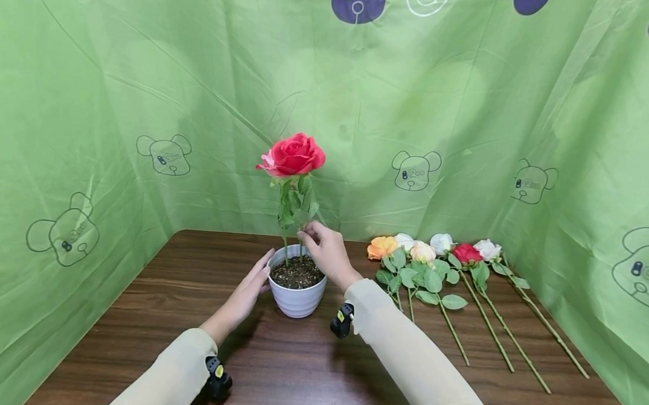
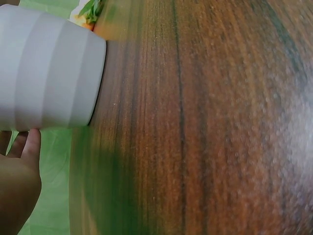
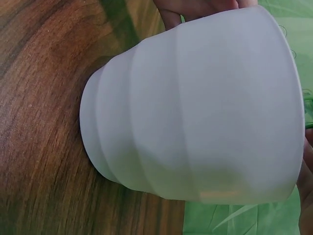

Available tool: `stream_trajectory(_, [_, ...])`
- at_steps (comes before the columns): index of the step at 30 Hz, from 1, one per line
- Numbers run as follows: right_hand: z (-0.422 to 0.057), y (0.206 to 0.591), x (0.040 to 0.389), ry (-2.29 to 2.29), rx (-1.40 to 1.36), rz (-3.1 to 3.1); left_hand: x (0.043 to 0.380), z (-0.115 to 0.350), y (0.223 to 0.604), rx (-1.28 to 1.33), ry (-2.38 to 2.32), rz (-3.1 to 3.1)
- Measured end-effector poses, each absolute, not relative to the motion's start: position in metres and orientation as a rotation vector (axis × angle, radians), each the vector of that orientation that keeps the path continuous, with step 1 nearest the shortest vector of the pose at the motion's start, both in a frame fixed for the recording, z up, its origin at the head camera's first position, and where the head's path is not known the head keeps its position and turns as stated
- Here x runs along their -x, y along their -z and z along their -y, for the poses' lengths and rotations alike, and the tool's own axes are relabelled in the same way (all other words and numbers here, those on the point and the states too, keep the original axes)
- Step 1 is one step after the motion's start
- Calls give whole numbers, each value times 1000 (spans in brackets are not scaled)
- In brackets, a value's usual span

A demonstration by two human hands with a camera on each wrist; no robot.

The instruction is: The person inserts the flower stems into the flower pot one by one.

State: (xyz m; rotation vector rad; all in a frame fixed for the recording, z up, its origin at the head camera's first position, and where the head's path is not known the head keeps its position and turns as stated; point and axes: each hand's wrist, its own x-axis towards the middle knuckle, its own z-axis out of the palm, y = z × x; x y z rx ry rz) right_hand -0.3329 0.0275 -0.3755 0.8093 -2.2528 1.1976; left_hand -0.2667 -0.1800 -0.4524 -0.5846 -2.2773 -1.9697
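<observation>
A white ribbed pot (image 1: 296,301) filled with dark soil (image 1: 299,275) stands upright on the table. Two green stems rise from it, topped by a large red rose (image 1: 296,155) with pink petals at its left; whether these belong to a second bloom I cannot tell. My left hand (image 1: 250,287) rests against the pot's left side, its fingers fairly straight. With thumb and fingertips, my right hand (image 1: 329,251) pinches the right-hand stem just above the rim. In the right wrist view the pot (image 3: 220,107) hides most of both hands.
Several cut roses lie on the wooden table (image 1: 317,371) at the right: an orange rose (image 1: 382,248), a peach rose (image 1: 422,252), a red rose (image 1: 466,253) and white ones (image 1: 487,249). Their long stems point toward the front right. Green curtain (image 1: 350,107) surrounds the table's back and sides.
</observation>
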Motion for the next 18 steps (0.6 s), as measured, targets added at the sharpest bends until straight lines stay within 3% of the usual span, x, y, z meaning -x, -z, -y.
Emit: stream_trajectory(18, [-24,385,340,-1174,-720,2351,266,180,452,592,1969,2276])
